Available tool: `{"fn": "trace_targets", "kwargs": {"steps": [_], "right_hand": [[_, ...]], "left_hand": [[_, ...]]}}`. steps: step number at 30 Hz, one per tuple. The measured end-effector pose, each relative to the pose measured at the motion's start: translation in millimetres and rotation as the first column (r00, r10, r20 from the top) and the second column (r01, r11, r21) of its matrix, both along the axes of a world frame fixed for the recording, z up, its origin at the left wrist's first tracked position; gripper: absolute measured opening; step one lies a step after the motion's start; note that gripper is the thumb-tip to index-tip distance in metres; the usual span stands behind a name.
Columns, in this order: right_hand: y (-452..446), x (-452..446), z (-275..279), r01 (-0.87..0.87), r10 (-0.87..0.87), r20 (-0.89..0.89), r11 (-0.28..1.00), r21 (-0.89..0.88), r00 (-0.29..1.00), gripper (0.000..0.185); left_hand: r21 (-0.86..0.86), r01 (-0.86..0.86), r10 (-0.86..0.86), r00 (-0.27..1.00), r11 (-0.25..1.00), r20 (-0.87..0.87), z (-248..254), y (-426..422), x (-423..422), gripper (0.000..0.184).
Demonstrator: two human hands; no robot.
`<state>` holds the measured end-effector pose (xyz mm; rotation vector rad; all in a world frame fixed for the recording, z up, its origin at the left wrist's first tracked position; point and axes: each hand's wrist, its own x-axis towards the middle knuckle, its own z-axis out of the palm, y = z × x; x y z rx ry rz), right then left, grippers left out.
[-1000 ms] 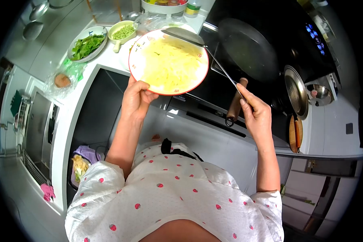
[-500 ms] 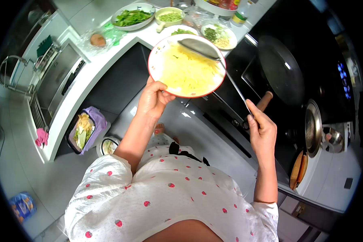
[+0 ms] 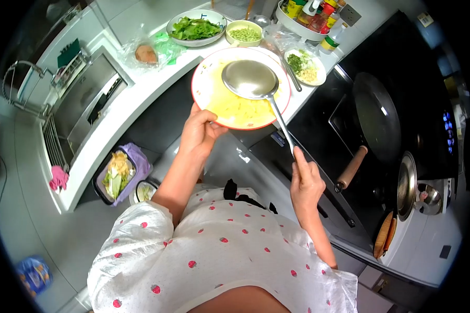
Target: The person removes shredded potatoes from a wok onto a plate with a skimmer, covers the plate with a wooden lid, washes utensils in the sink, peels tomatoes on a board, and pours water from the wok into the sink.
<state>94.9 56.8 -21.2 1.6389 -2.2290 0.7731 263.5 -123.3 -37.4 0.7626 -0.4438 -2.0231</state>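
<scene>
Since the earlier frame, the ladle (image 3: 250, 81) has turned broadside; my right hand (image 3: 307, 183) is clamped around it. Ahead-left, it covers some yellow food (image 3: 240, 110) on the plate (image 3: 201, 78) my left hand (image 3: 196, 131) pinches.

Bright light glints on the ladle (image 3: 255, 82); edges curve, fading to black.

head | down, forward — close, facing counter (image 3: 117, 112) | edges dark, apparently fisheye
</scene>
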Motion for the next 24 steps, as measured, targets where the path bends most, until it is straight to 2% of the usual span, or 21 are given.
{"fn": "trace_targets", "kwargs": {"steps": [5,8,9,12,15,16,18,19,21,24], "right_hand": [[-34.7,18.8,-18.0,-0.006,0.021,0.082,0.984,-0.179,0.996,0.046],[-45.6,26.3,-27.8,0.006,-0.003,0.039,0.998,-0.068,0.999,0.046],[-47.6,30.6,-28.5,0.01,-0.005,0.06,0.996,-0.091,0.998,0.047],[-46.9,44.2,-28.5,0.049,-0.034,0.134,0.993,-0.109,0.99,0.047],[-44.7,55.8,-32.1,0.164,-0.17,0.134,0.985,0.055,0.976,0.045],[-42.9,59.8,-33.1,0.191,-0.193,0.154,0.981,0.028,0.969,0.045],[-34.3,65.6,-32.9,0.236,-0.228,0.187,0.972,-0.019,0.956,0.044],[-30.0,69.2,-33.1,0.255,-0.236,0.21,0.965,-0.068,0.949,0.044],[-22.0,78.5,-32.3,0.336,-0.32,0.237,0.941,-0.029,0.917,0.044],[-7.8,90.5,-34.9,0.422,-0.411,0.273,0.906,0.019,0.87,0.044]], "left_hand": [[-0.023,-0.006,0.005,1.0,1.0,-0.016,-3.0,-35.2,18.6,0.058],[-0.14,0.051,-0.058,0.997,0.989,-0.044,-2.6,-51.5,24.0,0.067],[-0.161,0.077,-0.079,0.997,0.984,-0.01,-6.4,-59.2,27.5,0.069],[-0.134,0.167,-0.177,0.982,0.977,-0.072,-10.9,-72.6,31.8,0.071],[-0.118,0.235,-0.238,0.971,0.965,-0.014,-16.1,-85.7,27.4,0.075],[-0.167,0.292,-0.299,0.954,0.942,-0.018,-20.6,-89.6,25.0,0.075],[-0.157,0.357,-0.362,0.932,0.921,-0.005,-22.8,-91.9,16.9,0.072],[-0.104,0.398,-0.402,0.915,0.912,-0.021,-27.2,-93.4,13.6,0.07],[0.002,0.453,-0.453,0.89,0.891,-0.051,-39.5,-97.4,5.3,0.067],[-0.151,0.576,-0.589,0.806,0.803,-0.059,-46.0,-86.1,-8.0,0.058]]}}
